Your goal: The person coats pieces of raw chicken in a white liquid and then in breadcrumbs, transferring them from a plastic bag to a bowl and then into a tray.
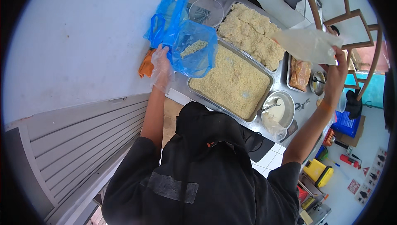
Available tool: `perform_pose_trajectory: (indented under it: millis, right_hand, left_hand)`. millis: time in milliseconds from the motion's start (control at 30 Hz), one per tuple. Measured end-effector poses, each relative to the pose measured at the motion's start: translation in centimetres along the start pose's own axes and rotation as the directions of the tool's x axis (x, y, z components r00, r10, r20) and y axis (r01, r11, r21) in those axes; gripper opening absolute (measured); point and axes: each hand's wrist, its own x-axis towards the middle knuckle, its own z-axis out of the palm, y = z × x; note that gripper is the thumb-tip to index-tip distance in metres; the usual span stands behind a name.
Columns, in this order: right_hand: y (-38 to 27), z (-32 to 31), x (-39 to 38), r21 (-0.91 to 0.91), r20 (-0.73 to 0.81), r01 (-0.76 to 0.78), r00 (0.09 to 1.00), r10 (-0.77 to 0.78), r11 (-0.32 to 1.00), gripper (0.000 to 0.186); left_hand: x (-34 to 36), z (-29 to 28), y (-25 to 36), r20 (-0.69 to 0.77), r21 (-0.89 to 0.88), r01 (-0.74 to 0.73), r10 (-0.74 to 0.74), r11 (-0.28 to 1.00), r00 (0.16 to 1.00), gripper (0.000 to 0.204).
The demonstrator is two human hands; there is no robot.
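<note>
My left hand (161, 67), in a clear plastic glove, grips the edge of a blue plastic bag (175, 30). Some pale crumbs (193, 48) lie inside this bag, which hangs over the left corner of a metal tray of breadcrumbs (235, 78). Off to the right, my right hand (340, 63) pinches one end of a translucent plastic bag (308, 45). That bag stretches leftward over a tray of breaded pieces (250, 35) and partly covers its right end. An orange cloth (147, 64) sits beside my left hand.
A metal bowl of white batter (278, 111) holds a dark-handled utensil, with crumpled clear plastic at its rim. Beyond it are a tray of orange-brown marinated meat (300, 75) and a small metal bowl (318, 83). A clear round container (206, 13) stands behind the blue bag. Wall at left.
</note>
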Motion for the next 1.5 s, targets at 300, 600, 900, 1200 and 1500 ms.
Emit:
perform_pose_trajectory:
  millis: [300, 600, 900, 1200, 1500]
  right_hand:
    - [-8.3, 15.5, 0.5, 0.67, 0.433, -0.183, 0.883, -0.18, 0.719, 0.028]
    - [-1.7, 23.4, -1.8, 0.536, 0.636, -0.323, 0.762, -0.121, 0.78, 0.019]
    - [-6.0, 31.6, -6.0, 0.081, 0.787, 0.697, 0.395, -0.475, 0.713, 0.027]
    - [-0.7, 43.8, -11.1, -0.239, 0.934, 0.787, 0.347, -0.088, 0.569, 0.019]
    - [-0.1, 43.0, -6.9, -0.046, 0.961, 0.629, 0.24, -0.138, 0.776, 0.027]
  left_hand:
    - [-1.0, 1.2, 2.4, 0.081, -0.125, 0.171, -0.162, 0.977, 0.984, 0.039]
    - [-2.9, -0.7, 5.4, 0.208, -0.321, 0.258, -0.198, 0.911, 0.958, 0.02]
    - [-1.7, -0.5, 3.3, 0.045, -0.142, 0.203, -0.198, 0.969, 0.979, 0.025]
    - [-0.7, 0.8, 3.2, -0.024, 0.012, 0.122, -0.122, 0.992, 0.992, 0.02]
    - [0.2, -0.6, 2.6, 0.169, -0.033, 0.085, -0.078, 0.996, 0.983, 0.024]
